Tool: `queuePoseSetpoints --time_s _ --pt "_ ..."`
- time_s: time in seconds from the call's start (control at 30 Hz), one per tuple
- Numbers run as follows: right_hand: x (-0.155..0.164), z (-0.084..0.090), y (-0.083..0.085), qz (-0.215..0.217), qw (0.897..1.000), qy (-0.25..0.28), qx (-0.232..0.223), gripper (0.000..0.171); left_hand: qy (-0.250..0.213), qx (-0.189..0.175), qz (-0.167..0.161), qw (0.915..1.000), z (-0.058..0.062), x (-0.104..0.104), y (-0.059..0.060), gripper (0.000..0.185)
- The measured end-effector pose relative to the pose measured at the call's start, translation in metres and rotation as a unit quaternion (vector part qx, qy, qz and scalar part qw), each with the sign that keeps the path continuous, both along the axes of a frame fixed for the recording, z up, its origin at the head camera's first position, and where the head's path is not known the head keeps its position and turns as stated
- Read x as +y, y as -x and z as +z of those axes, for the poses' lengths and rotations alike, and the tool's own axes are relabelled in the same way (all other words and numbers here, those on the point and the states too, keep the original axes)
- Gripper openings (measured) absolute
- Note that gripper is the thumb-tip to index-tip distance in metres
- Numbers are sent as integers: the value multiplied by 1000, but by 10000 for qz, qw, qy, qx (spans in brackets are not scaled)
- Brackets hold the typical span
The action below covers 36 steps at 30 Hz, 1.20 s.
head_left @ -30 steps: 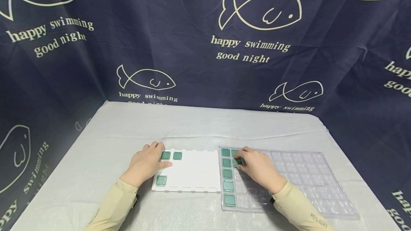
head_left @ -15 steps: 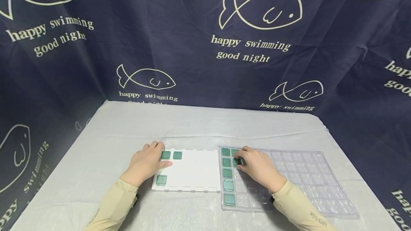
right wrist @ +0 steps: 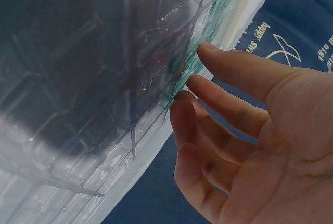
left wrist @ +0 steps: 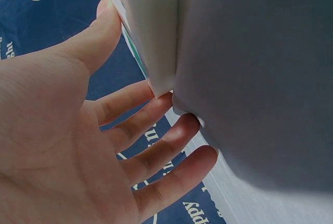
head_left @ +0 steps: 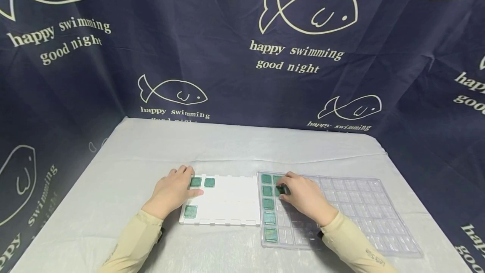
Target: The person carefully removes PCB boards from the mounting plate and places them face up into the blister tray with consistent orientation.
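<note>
— What is different from a second ago?

— Very little. The right hand [head_left: 303,197] stays over the near-left part of the clear tray [head_left: 363,205], and the small green board [head_left: 280,189] at its fingertips has hardly shifted. A second ago it looked a touch more tilted; now it sits darker and lower against the second column of pockets, beside the full first column [head_left: 268,204].

— Does the hand have hold of it?

— In the right wrist view the fingers [right wrist: 218,96] are nearly straight, and their tips touch the edge of the green board [right wrist: 182,81]. Nothing curls round it. It reads as touching or pressing, not a grip.

— And the left hand?

— The left hand [head_left: 172,195] has not moved. It lies flat and spread at the left edge of the white panel [head_left: 231,199], with its thumb along the panel's rim. It holds nothing.

— So how does the work stand?

— As I judge it, the board is at its pocket but I cannot tell whether it is fully seated. Three green boards remain on the white panel: two at the far-left corner [head_left: 195,182] and one at the near-left [head_left: 190,211]. Most tray pockets to the right are bare, so the filling looks to be at an early stage. The worktop [head_left: 235,151] around them is unchanged.
</note>
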State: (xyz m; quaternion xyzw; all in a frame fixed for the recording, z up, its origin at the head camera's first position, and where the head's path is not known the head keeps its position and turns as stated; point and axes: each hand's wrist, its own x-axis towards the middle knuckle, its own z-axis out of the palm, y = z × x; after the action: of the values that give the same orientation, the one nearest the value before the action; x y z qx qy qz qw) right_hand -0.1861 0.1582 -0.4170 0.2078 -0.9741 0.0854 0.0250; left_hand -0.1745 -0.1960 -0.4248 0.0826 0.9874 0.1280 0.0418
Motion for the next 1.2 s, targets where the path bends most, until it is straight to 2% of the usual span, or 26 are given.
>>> queuePoseSetpoints --time_s 0.23,0.43,0.63,0.8,1.2 --pt "-1 1 0 10 10000 -21 -10 31 3 2 -21 10000 0 -2 0 57" --pt "-2 1 0 -39 9999 -23 -101 30 -188 -129 -110 9997 0 -6 1 57" --pt "-4 3 0 -60 9999 -66 -119 29 -381 -267 -371 9982 -3 -17 3 61" --pt "-7 4 2 -4 10000 -71 -11 27 -574 -422 -616 9956 1 -24 4 59" --pt "-36 22 12 290 9992 53 279 24 -803 -608 -570 9933 5 -27 5 60"
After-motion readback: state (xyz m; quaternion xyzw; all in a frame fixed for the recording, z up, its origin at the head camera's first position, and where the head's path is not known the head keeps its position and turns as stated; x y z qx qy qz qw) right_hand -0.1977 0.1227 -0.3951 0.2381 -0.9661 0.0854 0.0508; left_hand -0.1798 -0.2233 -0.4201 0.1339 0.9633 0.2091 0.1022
